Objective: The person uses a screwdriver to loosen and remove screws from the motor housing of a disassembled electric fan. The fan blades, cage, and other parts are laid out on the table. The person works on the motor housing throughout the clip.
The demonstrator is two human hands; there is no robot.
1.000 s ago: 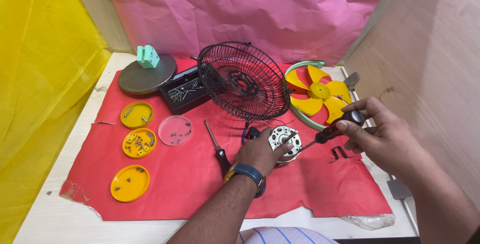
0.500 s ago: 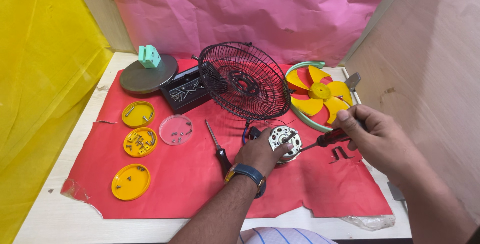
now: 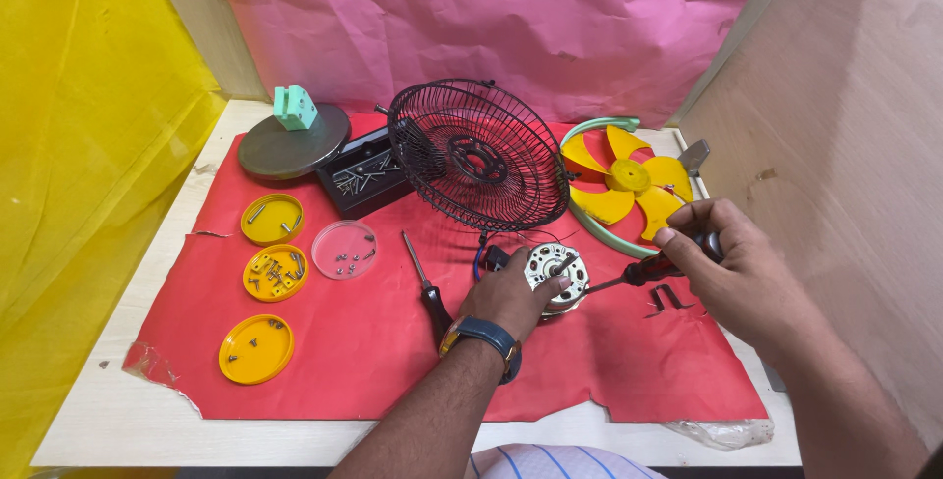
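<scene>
My left hand (image 3: 513,294) clamps the motor (image 3: 556,275) on the red cloth (image 3: 373,341); my right hand (image 3: 732,268) grips a screwdriver (image 3: 638,273), tip at the motor's face. I judge a screw is being worked: next needs steady, square turning.

One head-worn camera looks steeply down, close over the red mat (image 3: 344,341).

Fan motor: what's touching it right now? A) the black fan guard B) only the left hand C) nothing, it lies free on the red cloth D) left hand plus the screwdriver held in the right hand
D: the left hand grips the fan motor, while the right hand brings the screwdriver tip against its side.
</scene>
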